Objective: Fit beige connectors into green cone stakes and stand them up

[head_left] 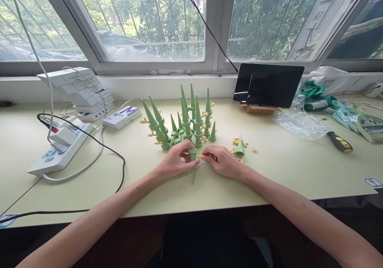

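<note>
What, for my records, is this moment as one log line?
left hand: holding green spike, point down; right hand: pinching yellow piece at its side; table: clustered spikes, loose yellow bits

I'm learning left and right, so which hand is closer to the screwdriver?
Right. The right hand is left of the screwdriver, with a yellow piece between; the left hand is farther left.

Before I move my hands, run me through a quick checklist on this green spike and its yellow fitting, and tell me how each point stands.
1. Green spike held in the left hand: ok.
2. Right hand's fingertips on the yellow fitting: ok.
3. Yellow fitting fully seated in the spike: cannot tell.
4. Loose fittings all in one pile: not ok, a stray piece lies apart.
5. Screwdriver away from both hands: ok.
</note>
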Motion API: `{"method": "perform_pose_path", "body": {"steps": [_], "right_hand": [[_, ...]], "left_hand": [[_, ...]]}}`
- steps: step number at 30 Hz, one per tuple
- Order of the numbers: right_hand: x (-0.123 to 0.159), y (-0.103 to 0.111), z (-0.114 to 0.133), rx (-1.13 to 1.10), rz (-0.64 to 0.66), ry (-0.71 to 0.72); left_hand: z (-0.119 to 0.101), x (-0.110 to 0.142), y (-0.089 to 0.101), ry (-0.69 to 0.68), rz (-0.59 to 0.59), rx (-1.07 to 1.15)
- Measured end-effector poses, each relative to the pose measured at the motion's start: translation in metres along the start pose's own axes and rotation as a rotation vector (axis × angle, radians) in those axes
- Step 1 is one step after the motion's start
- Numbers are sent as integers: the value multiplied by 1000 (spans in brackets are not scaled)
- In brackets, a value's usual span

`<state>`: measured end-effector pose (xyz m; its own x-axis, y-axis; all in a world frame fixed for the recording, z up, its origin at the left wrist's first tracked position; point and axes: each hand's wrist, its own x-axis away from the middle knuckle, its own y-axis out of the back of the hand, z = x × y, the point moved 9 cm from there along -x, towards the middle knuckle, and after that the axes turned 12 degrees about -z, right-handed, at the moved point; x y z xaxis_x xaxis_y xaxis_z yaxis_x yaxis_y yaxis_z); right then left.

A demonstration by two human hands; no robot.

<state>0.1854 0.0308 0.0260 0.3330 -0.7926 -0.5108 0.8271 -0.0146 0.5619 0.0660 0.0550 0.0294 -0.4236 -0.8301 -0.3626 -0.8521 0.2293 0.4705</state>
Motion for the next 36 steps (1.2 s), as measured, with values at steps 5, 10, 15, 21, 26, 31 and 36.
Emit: {"method": "perform_pose_path", "body": {"steps": [5,10,15,21,26,31,36], "right_hand": [[0,1,1,-11,-10,10],[0,0,1,-7,-13,29],[1,-3,1,17,-5,44],[1,-6,-2,66,30,30],[0,-2,0,14,6,4],[0,0,1,-10,-7,-8],[1,-1,2,4,-7,27]], "left_hand": [[2,0,0,20,5,-4],[1,1,0,8,1,-3],[-1,0,-1,-9,-7,-1],[-1,0,-1,-13,-6,-5],[-1,-1,2,-19,-17,-12],[-1,-2,1,-28,-23,-6],[0,-1,0,-14,-14,-19]]}}
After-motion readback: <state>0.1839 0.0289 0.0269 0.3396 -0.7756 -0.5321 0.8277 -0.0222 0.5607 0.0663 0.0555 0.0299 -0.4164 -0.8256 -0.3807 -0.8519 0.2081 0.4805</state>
